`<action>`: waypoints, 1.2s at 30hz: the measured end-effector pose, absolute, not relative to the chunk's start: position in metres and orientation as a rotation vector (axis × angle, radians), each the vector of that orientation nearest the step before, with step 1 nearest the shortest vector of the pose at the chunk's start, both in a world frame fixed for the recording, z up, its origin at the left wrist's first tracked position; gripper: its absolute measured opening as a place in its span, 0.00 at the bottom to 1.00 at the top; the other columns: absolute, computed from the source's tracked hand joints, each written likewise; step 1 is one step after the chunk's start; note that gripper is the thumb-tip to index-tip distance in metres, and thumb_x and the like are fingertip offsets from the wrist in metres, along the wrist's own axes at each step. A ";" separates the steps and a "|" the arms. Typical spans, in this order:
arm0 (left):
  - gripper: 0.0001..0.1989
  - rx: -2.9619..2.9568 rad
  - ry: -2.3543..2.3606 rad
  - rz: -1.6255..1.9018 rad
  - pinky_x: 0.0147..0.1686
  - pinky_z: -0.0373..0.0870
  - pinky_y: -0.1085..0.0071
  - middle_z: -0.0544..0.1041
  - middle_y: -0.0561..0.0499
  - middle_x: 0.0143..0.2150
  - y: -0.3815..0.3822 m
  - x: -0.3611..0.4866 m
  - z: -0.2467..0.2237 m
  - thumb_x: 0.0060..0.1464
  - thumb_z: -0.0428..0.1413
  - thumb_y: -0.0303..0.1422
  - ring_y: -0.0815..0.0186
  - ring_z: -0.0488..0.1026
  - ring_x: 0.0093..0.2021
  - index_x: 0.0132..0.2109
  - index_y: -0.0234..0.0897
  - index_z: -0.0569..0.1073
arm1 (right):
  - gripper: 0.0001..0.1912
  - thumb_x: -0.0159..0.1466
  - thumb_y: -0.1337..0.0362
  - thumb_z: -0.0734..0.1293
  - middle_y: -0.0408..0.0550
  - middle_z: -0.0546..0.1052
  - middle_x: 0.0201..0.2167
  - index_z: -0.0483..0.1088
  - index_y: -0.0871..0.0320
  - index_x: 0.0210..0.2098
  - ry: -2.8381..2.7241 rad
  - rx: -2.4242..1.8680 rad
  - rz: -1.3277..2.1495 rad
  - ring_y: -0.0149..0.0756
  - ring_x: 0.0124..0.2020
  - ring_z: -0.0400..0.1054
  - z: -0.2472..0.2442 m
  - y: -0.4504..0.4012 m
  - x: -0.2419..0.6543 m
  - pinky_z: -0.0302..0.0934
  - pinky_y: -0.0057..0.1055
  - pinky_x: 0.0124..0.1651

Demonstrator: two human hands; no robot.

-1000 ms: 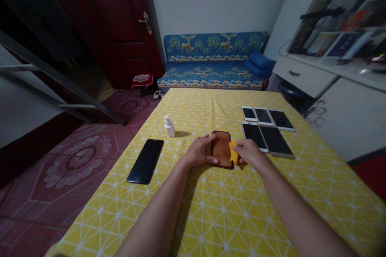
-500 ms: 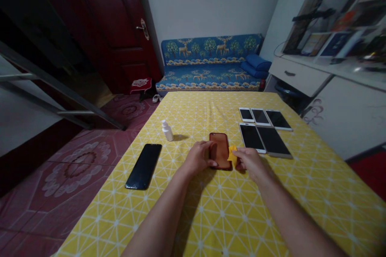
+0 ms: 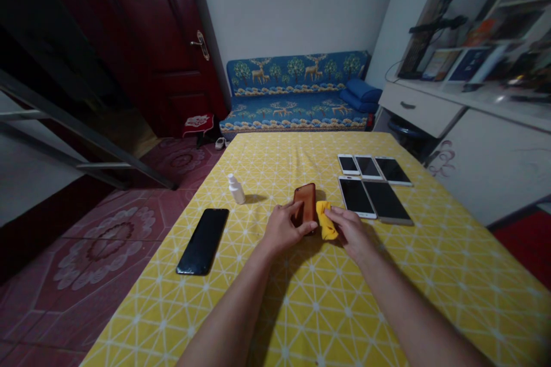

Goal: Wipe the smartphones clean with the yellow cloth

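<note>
My left hand [image 3: 284,226] grips a brown phone case [image 3: 306,198] by its near left part, thumb along the bottom edge. The case is tilted, its right side raised off the yellow tablecloth. In my right hand [image 3: 349,228] is a bunched yellow cloth [image 3: 327,221], held close against the case's right edge. Whether the cloth touches the case, I cannot tell. A white bottle [image 3: 236,189] stands to the left beyond my left hand. Farther left lies a large black phone [image 3: 203,241], face up.
Several phones lie in two rows at the right, among them a white one [image 3: 356,197] and a grey one [image 3: 387,202]. The table [image 3: 318,321] has a yellow patterned cloth. Behind it is a blue sofa [image 3: 297,103]; a white cabinet [image 3: 495,155] stands right.
The phone case was lying flat and is now tipped up in my left hand. My right hand has brought the yellow cloth slightly left, and more of the cloth shows. The view has shifted a little.
</note>
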State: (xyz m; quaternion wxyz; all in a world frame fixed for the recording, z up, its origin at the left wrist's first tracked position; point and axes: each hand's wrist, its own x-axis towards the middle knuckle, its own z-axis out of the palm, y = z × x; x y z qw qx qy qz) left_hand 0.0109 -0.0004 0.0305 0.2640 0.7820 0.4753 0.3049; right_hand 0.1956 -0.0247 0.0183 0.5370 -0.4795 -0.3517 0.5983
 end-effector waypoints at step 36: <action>0.26 0.575 0.598 0.963 0.37 0.71 0.69 0.79 0.46 0.46 -0.009 0.032 0.011 0.52 0.64 0.38 0.63 0.75 0.37 0.58 0.39 0.73 | 0.23 0.63 0.76 0.61 0.46 0.74 0.34 0.77 0.48 0.50 -1.925 -1.418 -0.234 0.34 0.33 0.68 0.019 -0.025 0.178 0.61 0.30 0.35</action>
